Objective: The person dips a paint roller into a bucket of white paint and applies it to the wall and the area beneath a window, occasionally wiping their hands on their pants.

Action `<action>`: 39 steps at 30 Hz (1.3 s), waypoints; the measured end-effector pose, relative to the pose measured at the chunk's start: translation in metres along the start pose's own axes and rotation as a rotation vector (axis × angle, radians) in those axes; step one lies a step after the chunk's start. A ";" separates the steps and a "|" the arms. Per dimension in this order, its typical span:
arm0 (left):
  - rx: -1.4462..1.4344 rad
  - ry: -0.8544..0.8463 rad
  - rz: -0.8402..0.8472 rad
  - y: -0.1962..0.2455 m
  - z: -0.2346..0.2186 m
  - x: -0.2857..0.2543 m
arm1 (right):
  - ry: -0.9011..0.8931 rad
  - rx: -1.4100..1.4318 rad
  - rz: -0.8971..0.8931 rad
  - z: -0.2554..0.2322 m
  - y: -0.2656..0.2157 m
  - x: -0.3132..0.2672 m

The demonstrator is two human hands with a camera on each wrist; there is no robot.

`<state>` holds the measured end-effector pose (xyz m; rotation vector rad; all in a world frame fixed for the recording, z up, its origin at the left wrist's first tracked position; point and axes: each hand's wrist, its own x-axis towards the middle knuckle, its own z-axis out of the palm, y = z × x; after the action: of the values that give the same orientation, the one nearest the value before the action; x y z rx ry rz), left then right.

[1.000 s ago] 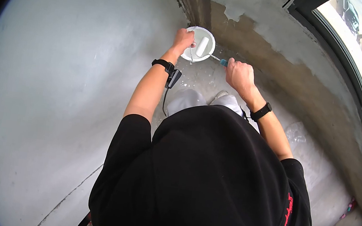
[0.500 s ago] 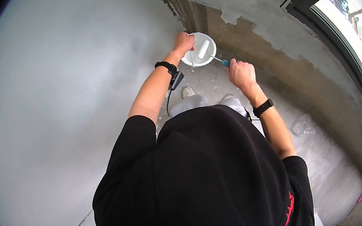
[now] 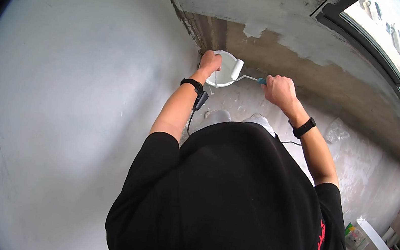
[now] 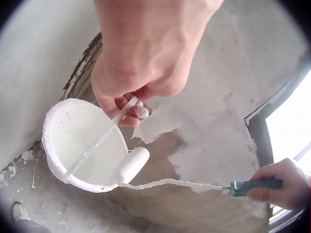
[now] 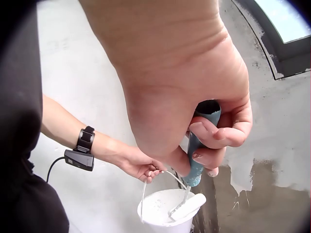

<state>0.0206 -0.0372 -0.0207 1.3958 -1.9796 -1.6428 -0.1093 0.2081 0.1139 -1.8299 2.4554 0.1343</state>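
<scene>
My left hand [image 3: 211, 62] grips the thin white handle [image 4: 97, 141] of a white bucket [image 4: 52, 158], fingers curled round it. Whitish paint [image 4: 85, 131] fills part of the bucket. In my right hand [image 3: 280, 91] is the blue-green grip [image 5: 196, 150] of a paint roller, fingers wrapped about it. Its bent, paint-coated rod [image 4: 170, 182] runs to the white roller sleeve [image 4: 133, 164], which lies at the bucket's rim on the side toward my right hand. Both wrists wear black straps.
A smooth grey wall [image 3: 75, 66] rises on the left. Ahead, the wall has a bare brown band [image 3: 252, 45] under a grey coat. A window [image 3: 391, 39] is at upper right. Crumpled clear plastic [image 3: 336, 131] lies on the paint-spotted floor, with a white-edged board [image 3: 378, 243] at lower right.
The roller sleeve has shifted from inside the bucket to its right rim, as my right hand drew away to the right. My left hand keeps holding the bucket handle.
</scene>
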 end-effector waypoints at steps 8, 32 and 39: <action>0.078 0.031 0.044 0.013 -0.006 -0.015 | 0.059 0.070 0.010 0.014 -0.004 -0.009; 0.207 0.172 0.144 0.020 -0.008 -0.010 | 0.086 0.287 0.038 0.071 -0.013 0.012; 0.015 0.185 0.057 0.037 -0.009 -0.021 | 0.063 0.327 0.057 0.070 -0.018 0.009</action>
<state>0.0185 -0.0295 0.0218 1.4264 -1.9115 -1.4221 -0.0942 0.2026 0.0432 -1.6483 2.3955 -0.3079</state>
